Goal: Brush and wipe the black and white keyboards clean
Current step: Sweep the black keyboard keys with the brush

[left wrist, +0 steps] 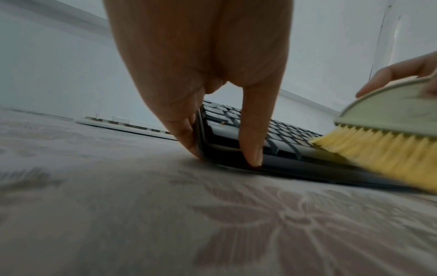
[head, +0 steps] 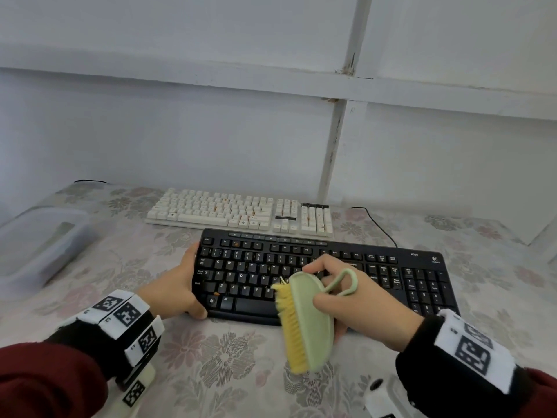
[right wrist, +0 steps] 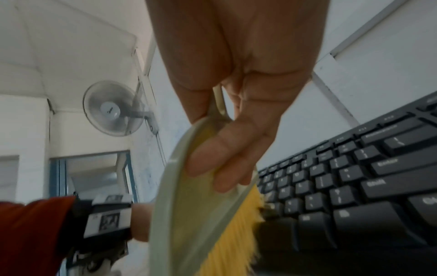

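A black keyboard lies near me on the flowered tablecloth, with orange crumbs among its left keys. My left hand grips its left end, thumb on the front edge and fingers along the side. My right hand holds a pale green scrub brush with yellow bristles, tilted on edge over the keyboard's front middle, bristles facing left. The brush hangs above the space-bar area. A white keyboard with orange specks lies behind the black one.
A translucent lidded plastic box stands at the table's left. A black cable runs from the keyboards toward the wall. The grey wall is close behind the table. A wall fan shows in the right wrist view.
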